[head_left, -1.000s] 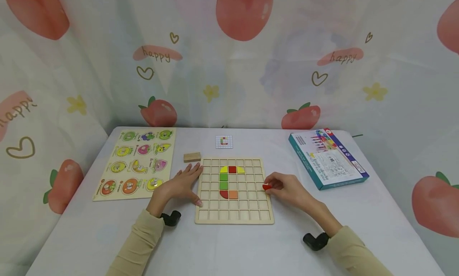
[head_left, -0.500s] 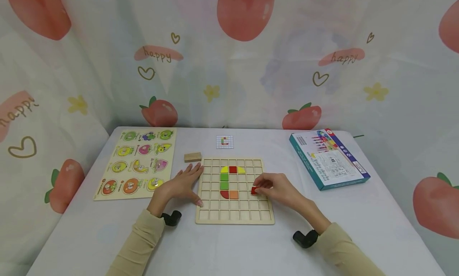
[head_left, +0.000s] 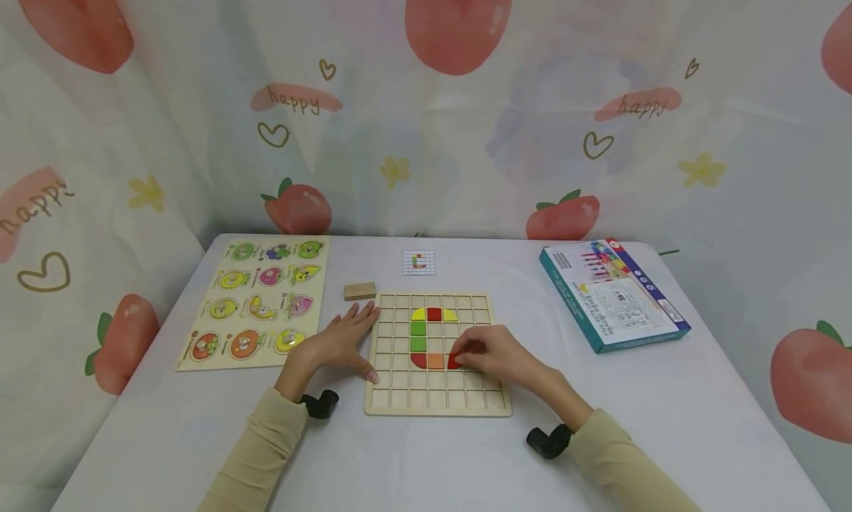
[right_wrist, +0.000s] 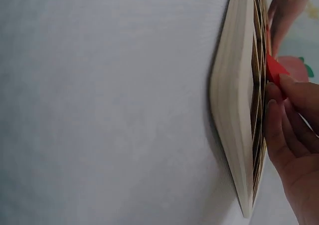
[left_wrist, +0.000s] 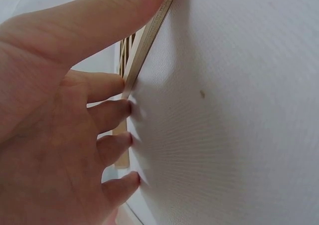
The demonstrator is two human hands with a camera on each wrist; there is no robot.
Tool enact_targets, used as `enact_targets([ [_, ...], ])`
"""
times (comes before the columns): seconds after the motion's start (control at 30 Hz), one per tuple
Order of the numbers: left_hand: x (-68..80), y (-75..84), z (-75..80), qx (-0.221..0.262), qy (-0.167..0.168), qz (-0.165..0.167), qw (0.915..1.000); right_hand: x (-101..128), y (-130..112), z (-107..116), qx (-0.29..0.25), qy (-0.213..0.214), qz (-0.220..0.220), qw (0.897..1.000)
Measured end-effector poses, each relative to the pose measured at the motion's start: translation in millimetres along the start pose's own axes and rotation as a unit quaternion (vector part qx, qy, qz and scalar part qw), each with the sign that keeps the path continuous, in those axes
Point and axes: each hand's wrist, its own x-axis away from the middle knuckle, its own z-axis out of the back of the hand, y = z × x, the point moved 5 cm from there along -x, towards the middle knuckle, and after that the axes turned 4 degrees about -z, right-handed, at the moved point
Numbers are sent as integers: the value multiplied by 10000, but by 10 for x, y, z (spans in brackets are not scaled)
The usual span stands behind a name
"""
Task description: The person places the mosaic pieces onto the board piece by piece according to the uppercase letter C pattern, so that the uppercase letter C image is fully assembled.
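A wooden grid board (head_left: 438, 401) lies on the white table. Set in its cells are yellow rounded pieces (head_left: 418, 315), a red square (head_left: 434, 315), green squares (head_left: 418, 336), a red rounded piece (head_left: 418, 361) and an orange square (head_left: 435, 361). My right hand (head_left: 495, 353) pinches a red tile (right_wrist: 274, 74) between thumb and fingers, just right of the orange square and close over the board. With fingers spread, my left hand (head_left: 336, 345) rests at the board's left edge; its thumb (left_wrist: 119, 5) and fingertips touch the rim.
Behind the board lie a small pattern card (head_left: 418, 263) and a wooden block (head_left: 359, 291). A fruit puzzle board (head_left: 256, 305) is at the left, a teal-edged box (head_left: 615, 294) at the right. Printed cloth hangs behind the table.
My right hand has carried the red tile leftward from the board's right edge to beside the orange square. The left hand has stayed in place.
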Motion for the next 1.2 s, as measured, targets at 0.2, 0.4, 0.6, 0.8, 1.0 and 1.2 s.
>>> enact_targets([
  [0.2,-3,12,-9,-5,-2,11,10000,-17,-17,-34,248,68,-15,9997],
  [0.4,4,25,-8,-14,13,42,10000,-17,-60,-34,459,130,156,9987],
  [0.6,11,26,-7,-29,32,35,10000,3,-87,-16,479,193,141,9986],
  [0.8,14,33,-4,-153,46,43,9999,29,-58,35,447,358,-57,9983],
  [1.0,9,121,73,-178,371,56,9991,25,-56,125,630,630,-54,9960],
  [1.2,33,266,237,-616,1409,-421,9872,4,-60,280,1546,1169,166,9809],
])
